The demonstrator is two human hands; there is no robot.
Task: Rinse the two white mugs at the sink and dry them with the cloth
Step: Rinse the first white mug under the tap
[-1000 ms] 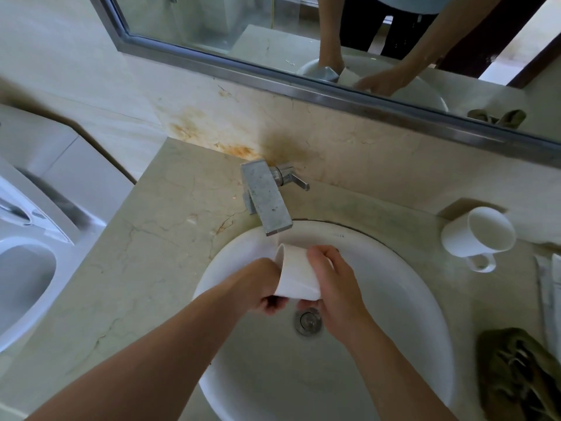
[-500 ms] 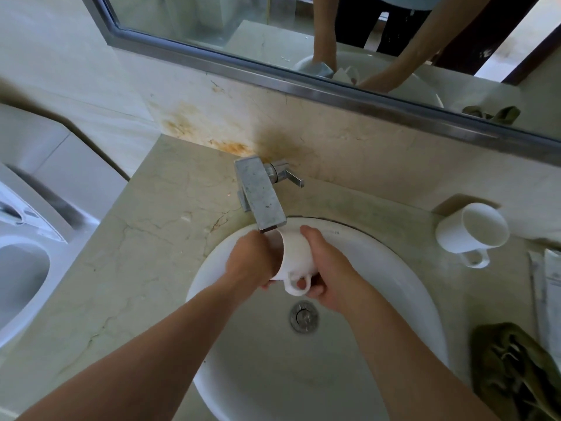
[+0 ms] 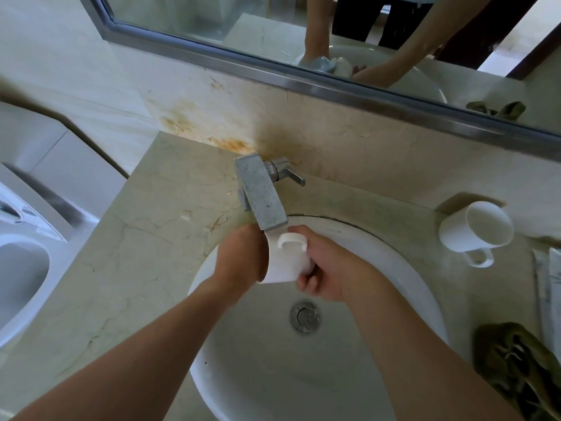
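Note:
I hold a white mug [image 3: 288, 262] on its side under the spout of the metal faucet [image 3: 261, 196], over the round white sink [image 3: 403, 268]. The mug's handle points up and its mouth faces left. My left hand [image 3: 241, 256] covers the mouth end; whether its fingers reach inside is hidden. My right hand [image 3: 328, 268] grips the mug's base from the right. A second white mug [image 3: 473, 229] stands on the counter at the right, handle toward me. An olive-green cloth [image 3: 516, 369] lies crumpled at the counter's lower right.
The sink drain [image 3: 305, 316] lies below my hands. A marble counter [image 3: 145, 253] surrounds the basin, with a mirror [image 3: 273, 25] along the back wall. A toilet [image 3: 21, 268] stands to the left. White packets [image 3: 549, 287] lie at the right edge.
The mug has been turned in my hands: its handle, which pointed down toward the drain half a second ago, now points up. Both hands stay at the spout.

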